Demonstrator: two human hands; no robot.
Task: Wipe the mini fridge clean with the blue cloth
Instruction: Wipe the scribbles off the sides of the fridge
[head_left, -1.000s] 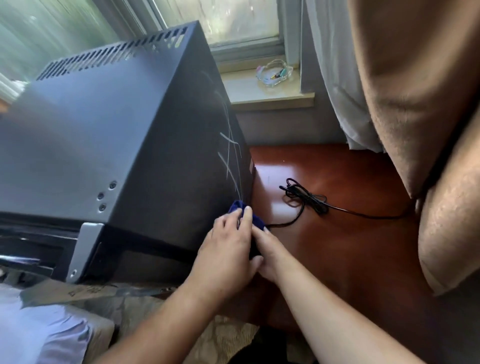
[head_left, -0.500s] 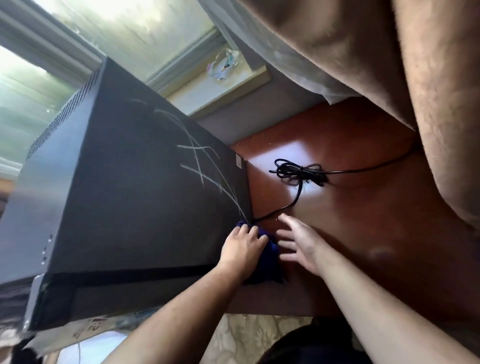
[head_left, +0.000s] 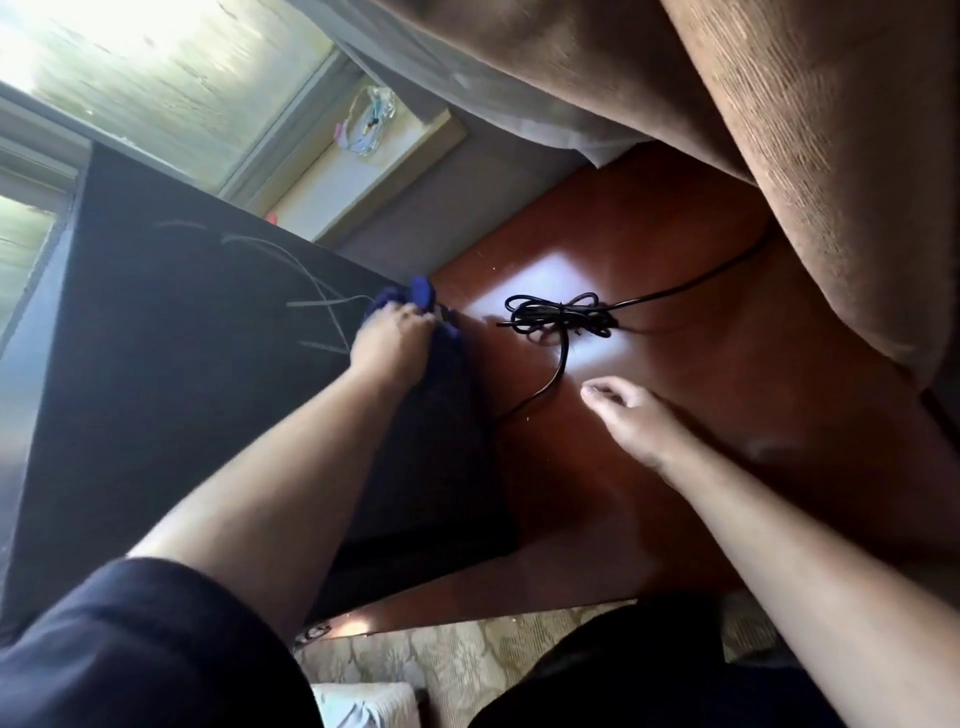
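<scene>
The left hand (head_left: 389, 340) clutches the blue cloth (head_left: 422, 293) against the mini fridge (head_left: 182, 389) (side panel). Right of this grip, the right hand (head_left: 631, 418) hangs loosely curled, empty.

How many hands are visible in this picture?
2. The left hand grips the blue cloth against the mini fridge; the right hand is over the wooden tabletop.

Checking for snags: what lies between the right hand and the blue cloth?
In the head view, a black power cord crosses the wooden tabletop between the right hand and the blue cloth.
</scene>
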